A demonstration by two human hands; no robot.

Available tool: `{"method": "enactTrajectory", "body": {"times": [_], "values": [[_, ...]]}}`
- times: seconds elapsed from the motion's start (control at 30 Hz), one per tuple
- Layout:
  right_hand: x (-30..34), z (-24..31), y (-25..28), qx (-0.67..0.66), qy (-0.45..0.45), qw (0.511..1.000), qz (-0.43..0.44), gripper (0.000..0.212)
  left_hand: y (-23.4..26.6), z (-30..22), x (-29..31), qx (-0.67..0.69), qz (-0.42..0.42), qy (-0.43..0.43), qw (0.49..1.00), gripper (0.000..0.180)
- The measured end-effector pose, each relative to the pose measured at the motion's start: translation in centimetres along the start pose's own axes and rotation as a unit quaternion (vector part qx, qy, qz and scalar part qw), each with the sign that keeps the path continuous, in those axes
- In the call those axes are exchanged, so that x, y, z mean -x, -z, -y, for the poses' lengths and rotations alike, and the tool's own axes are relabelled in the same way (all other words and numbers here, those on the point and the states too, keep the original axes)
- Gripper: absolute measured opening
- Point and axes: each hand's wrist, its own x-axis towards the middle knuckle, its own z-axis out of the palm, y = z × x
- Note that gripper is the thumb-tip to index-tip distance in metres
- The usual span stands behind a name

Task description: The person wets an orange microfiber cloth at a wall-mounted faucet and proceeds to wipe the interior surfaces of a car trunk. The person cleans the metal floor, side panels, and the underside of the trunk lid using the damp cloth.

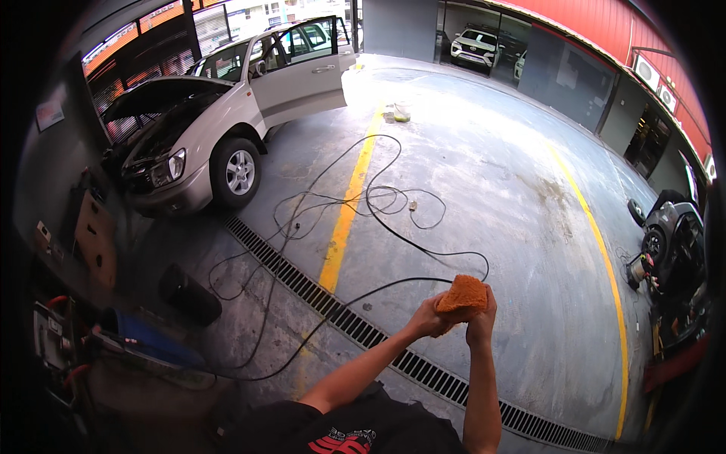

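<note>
A bunched, fuzzy orange cloth (463, 295) is held out in front of me at arm's length. My left hand (429, 318) grips it from the left, fingers closed on its edge. On the other side my right hand (482, 314) is also closed around it, with the thumb side up. The cloth covers part of the fingers of both hands. A loose flap of it hangs below, between the two hands. Beyond and below the hands, the grey concrete floor shows with a dark cable passing behind them.
A long black cable (393, 227) lies in loops across the floor. A slotted drain grate (302, 287) crosses it. At the left stands a light-coloured car (193, 151), hood raised and door open. A black cylinder (189, 295) and a blue container (155, 340) are nearer. A dark car (673, 231) is right.
</note>
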Motion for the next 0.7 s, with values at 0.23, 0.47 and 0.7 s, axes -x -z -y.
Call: {"method": "enactTrajectory", "body": {"times": [0.23, 0.47, 0.7], "values": [[3.7, -3.3, 7.1, 0.411, -0.049, 0.909, 0.057, 0.084, 2.5, -1.2, -2.2, -0.187, -0.060, -0.146, 0.970, 0.035], [2.9, 1.8, 3.5, 0.508, 0.037, 0.858, 0.063, 0.067, -1.8, -5.8, -1.1, -0.431, 0.060, -0.222, 0.872, 0.040], [2.0, 3.9, 1.7, 0.469, 0.153, 0.869, -0.044, 0.036, -0.9, -5.3, 0.5, -0.398, 0.066, -0.055, 0.913, 0.064]]}}
